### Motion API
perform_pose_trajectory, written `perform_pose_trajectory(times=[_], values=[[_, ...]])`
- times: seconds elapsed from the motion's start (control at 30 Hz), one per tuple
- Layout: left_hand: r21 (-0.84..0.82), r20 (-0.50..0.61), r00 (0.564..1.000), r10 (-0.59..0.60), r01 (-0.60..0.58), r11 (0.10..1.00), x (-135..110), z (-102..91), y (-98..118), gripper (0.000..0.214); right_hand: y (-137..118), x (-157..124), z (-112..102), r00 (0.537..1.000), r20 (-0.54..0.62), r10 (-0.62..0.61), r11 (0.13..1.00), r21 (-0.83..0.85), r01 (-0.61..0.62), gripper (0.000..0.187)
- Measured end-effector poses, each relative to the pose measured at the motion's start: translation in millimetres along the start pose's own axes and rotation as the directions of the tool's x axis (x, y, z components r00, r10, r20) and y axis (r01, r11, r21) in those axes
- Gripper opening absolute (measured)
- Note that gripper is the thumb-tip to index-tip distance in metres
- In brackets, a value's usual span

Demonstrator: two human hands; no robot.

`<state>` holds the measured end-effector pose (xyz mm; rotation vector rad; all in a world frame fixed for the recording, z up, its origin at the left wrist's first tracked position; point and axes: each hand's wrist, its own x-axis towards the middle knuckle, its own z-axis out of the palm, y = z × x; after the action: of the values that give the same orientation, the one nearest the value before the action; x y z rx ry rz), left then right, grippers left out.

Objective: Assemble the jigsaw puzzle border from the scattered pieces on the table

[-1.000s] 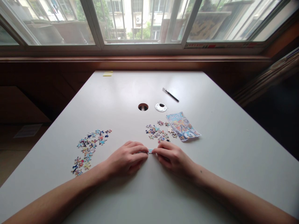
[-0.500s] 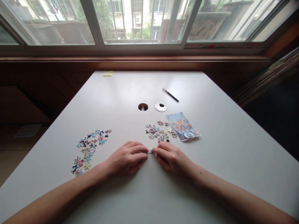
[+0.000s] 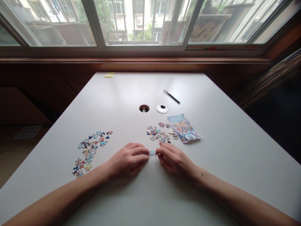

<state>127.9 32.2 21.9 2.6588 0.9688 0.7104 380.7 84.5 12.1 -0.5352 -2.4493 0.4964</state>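
Between my two hands a short strip of light-blue jigsaw puzzle pieces (image 3: 152,153) lies on the white table (image 3: 150,194). My left hand (image 3: 130,158) rests over the strip's left part, fingers curled down on it and hiding most of that end. At the strip's right end, my right hand (image 3: 170,157) has thumb and forefinger pinched at the edge piece. Just beyond the right hand spreads a loose group of puzzle pieces (image 3: 160,133). A larger heap of puzzle pieces (image 3: 89,146) lies left of my left hand.
A creased picture sheet (image 3: 184,128) lies to the right of the nearer pieces. Farther back are a round cable hole (image 3: 144,108), its metal cover (image 3: 162,109) and a black pen (image 3: 171,96). A yellow sticky note (image 3: 109,75) is at the far edge, below a window.
My right hand has shifted slightly to the right, so more of the light-blue strip shows between the hands. My left hand has stayed in place.
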Motion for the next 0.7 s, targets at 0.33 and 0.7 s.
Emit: perform_pose_trajectory(times=[0.33, 0.7], values=[[-0.036, 0.008, 1.000, -0.006, 0.007, 0.999, 0.8, 1.3, -0.8, 0.022, 40.1, 39.3, -28.6, 0.917, -0.136, 0.375, 0.897, -0.197, -0.396, 0.012], [-0.042, 0.011, 1.000, -0.009, 0.009, 0.999, -0.5, 0.7, -0.3, 0.023, 52.7, 69.6, -34.5, 0.823, 0.052, 0.566, 0.819, -0.151, -0.554, 0.006]])
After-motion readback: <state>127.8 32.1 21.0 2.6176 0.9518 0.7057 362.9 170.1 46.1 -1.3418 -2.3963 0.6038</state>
